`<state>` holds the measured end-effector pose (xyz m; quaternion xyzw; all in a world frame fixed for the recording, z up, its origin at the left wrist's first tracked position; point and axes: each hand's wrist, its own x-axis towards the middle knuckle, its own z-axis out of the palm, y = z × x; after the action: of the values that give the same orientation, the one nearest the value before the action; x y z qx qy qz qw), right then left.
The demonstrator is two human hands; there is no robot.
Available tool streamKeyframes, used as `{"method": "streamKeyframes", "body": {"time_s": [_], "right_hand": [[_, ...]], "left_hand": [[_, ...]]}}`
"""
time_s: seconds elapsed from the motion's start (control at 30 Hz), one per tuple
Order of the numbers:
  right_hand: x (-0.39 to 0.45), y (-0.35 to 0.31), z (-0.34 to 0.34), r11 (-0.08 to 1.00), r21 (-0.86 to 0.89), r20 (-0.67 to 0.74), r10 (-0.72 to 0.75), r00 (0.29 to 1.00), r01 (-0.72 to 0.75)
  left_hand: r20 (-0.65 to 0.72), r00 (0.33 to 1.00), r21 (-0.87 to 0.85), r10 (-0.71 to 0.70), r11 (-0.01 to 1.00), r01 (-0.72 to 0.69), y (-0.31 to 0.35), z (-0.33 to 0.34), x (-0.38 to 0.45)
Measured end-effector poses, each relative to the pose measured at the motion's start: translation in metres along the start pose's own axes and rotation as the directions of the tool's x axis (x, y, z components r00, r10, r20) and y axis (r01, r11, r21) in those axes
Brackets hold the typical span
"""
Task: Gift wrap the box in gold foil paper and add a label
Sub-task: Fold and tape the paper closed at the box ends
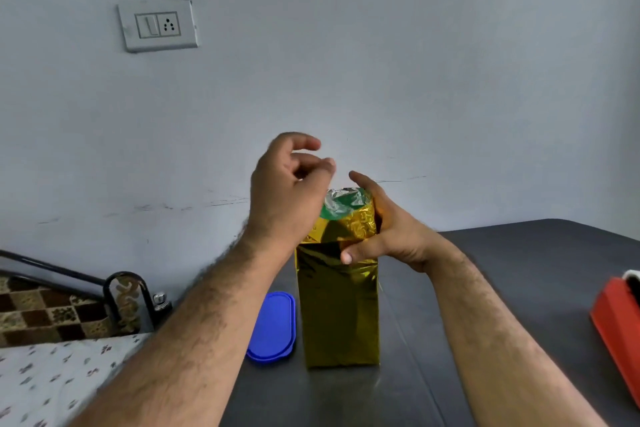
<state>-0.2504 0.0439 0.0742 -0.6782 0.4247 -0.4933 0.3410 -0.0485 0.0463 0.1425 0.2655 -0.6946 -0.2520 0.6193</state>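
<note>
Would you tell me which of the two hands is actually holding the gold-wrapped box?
The right hand grips the box near its top; the left hand hovers above with fingers loosely curled, holding nothing visible.

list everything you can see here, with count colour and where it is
tall foil-wrapped box: 1, gold, upright mid-table, top end still open showing green
oval plastic lid: 1, blue, flat on table left of box
tape dispenser: 1, red, table's right edge
table: 1, dark grey
switch and socket plate: 1, white, on wall upper left
patterned cloth: 1, white, lower left
left hand: 1, raised above box top, fingers curled
right hand: 1, gripping box's upper part
</note>
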Motion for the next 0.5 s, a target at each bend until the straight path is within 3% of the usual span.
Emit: {"method": "streamKeyframes", "body": {"time_s": [0.1, 0.2, 0.33, 0.43, 0.5], "right_hand": [[-0.002, -0.001, -0.004, 0.999, 0.047, -0.045, -0.004, 0.999, 0.006], [-0.001, -0.007, -0.006, 0.994, 0.102, -0.111, -0.032, 0.993, 0.043], [0.002, -0.014, 0.0, 0.995, 0.046, -0.251, -0.074, 0.965, 0.088], [0.001, -0.016, 0.006, 0.998, -0.013, -0.296, -0.062, 0.953, 0.061], [0.0, -0.015, 0.002, 0.996, 0.065, -0.304, -0.033, 0.952, 0.055]], "left_hand": [[-0.047, 0.998, -0.021, -0.05, 0.999, 0.049, -0.018, -0.021, -0.012], [0.142, 0.986, 0.116, -0.084, 0.991, 0.068, -0.029, -0.034, -0.022], [0.361, 0.932, 0.309, -0.029, 0.947, -0.09, -0.023, -0.034, -0.013], [0.364, 0.931, 0.385, -0.019, 0.914, -0.131, -0.02, -0.028, -0.007], [0.348, 0.938, 0.401, -0.011, 0.906, -0.138, -0.022, -0.027, -0.004]]}}
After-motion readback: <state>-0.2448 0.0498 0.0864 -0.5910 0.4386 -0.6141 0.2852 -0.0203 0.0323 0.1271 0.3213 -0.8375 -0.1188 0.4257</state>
